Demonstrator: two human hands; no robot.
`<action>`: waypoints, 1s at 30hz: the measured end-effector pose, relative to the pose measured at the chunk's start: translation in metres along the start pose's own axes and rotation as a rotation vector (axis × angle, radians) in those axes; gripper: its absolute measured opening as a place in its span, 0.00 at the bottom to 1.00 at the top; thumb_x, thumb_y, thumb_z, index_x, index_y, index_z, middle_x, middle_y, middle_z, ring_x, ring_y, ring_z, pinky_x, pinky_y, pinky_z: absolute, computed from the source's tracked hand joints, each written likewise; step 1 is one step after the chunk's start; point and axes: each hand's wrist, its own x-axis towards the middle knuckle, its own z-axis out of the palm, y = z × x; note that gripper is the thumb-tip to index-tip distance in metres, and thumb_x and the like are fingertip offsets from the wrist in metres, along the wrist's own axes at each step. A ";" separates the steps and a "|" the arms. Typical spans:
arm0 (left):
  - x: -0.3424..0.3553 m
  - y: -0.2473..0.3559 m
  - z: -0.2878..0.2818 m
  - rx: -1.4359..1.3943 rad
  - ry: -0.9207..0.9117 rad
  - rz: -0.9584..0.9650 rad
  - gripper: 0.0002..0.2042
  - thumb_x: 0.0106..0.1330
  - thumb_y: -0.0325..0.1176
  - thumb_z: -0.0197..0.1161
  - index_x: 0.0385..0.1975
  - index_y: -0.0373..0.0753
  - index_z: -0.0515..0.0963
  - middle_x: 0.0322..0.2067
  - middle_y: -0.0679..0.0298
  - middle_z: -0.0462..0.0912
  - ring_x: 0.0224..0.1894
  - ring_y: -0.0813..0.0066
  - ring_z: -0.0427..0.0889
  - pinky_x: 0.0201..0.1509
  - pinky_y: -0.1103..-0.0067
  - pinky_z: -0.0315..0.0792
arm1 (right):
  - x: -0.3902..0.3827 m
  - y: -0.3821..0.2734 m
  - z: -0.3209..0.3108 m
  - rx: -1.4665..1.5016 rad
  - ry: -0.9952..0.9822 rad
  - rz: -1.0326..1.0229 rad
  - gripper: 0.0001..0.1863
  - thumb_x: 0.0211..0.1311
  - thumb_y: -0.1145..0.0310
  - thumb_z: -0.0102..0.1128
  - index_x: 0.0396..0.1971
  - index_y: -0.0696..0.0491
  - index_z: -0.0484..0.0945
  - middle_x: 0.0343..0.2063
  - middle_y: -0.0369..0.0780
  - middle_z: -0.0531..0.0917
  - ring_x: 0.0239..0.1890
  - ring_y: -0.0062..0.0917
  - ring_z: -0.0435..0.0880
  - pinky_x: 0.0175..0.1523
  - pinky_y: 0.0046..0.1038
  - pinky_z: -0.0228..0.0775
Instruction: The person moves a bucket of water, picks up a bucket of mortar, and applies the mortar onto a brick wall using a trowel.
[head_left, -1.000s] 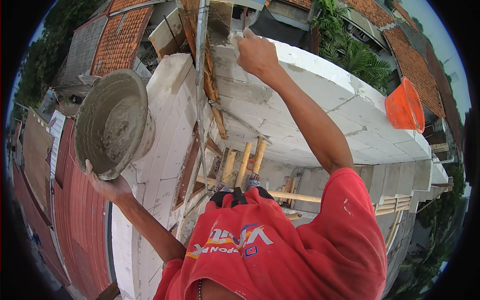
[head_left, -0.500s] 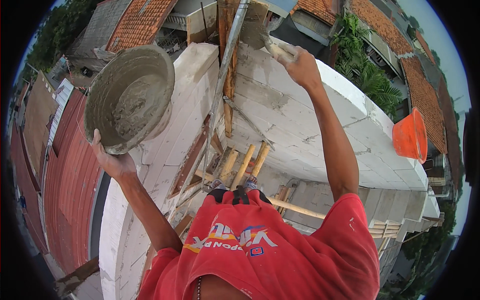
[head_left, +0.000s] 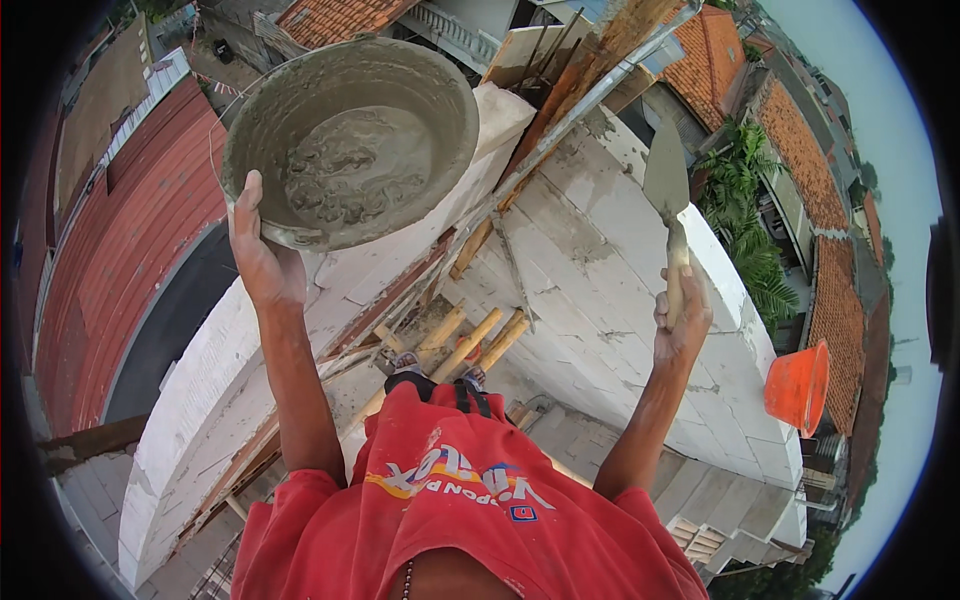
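Observation:
My left hand [head_left: 266, 255] grips the near left rim of a grey bucket [head_left: 262, 130], its fingers along the outer side. Wet grey mortar [head_left: 360, 165] lies in the bucket's bottom, and smears coat the inner wall. The bucket is tilted toward me above the left block wall [head_left: 190, 440]. On the right, my right hand [head_left: 684, 318] is closed round the handle of a trowel [head_left: 666, 175]. Its pointed blade stands up, away from me, thinly coated with grey mortar. Trowel and bucket are well apart.
The right block wall [head_left: 640, 290] meets the left one near a wooden post [head_left: 575, 85] and a metal bar [head_left: 600, 90]. An orange bucket [head_left: 797, 388] sits at the right wall's top. Bamboo poles [head_left: 465, 345] lie by my feet. Red metal roofing [head_left: 140, 260] spreads beyond the left wall.
My right hand has drawn the trowel back from the far corner by the post, turning its blade upright. The mortar bucket appears further right and larger, as the whole view has shifted.

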 end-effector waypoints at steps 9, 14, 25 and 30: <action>0.007 0.004 0.010 -0.054 0.010 -0.087 0.13 0.66 0.25 0.59 0.50 0.33 0.76 0.47 0.58 0.82 0.48 0.65 0.82 0.57 0.68 0.75 | -0.048 -0.066 0.035 0.007 -0.439 -0.212 0.34 0.63 0.61 0.61 0.62 0.71 0.69 0.38 0.50 0.82 0.13 0.12 0.72 0.14 0.12 0.60; 0.011 0.007 0.003 -0.115 -0.018 -0.119 0.12 0.65 0.22 0.57 0.48 0.31 0.76 0.49 0.54 0.82 0.51 0.62 0.81 0.61 0.65 0.75 | -0.037 -0.110 0.150 -0.105 -0.957 -0.151 0.24 0.67 0.61 0.56 0.56 0.62 0.78 0.32 0.40 0.83 0.21 0.18 0.79 0.21 0.23 0.69; 0.001 0.024 0.017 0.023 0.065 -0.156 0.11 0.73 0.30 0.58 0.51 0.34 0.76 0.54 0.57 0.82 0.56 0.66 0.81 0.65 0.66 0.73 | -0.030 -0.086 0.169 -0.156 -1.027 -0.059 0.37 0.66 0.37 0.59 0.54 0.60 0.79 0.35 0.44 0.84 0.23 0.24 0.85 0.28 0.25 0.77; 0.002 0.027 0.012 0.086 0.060 -0.115 0.15 0.73 0.34 0.59 0.54 0.34 0.76 0.54 0.59 0.82 0.57 0.68 0.80 0.66 0.67 0.71 | 0.005 -0.066 0.122 -0.079 -0.649 -0.156 0.35 0.69 0.40 0.59 0.55 0.60 0.80 0.47 0.47 0.83 0.30 0.23 0.86 0.38 0.24 0.78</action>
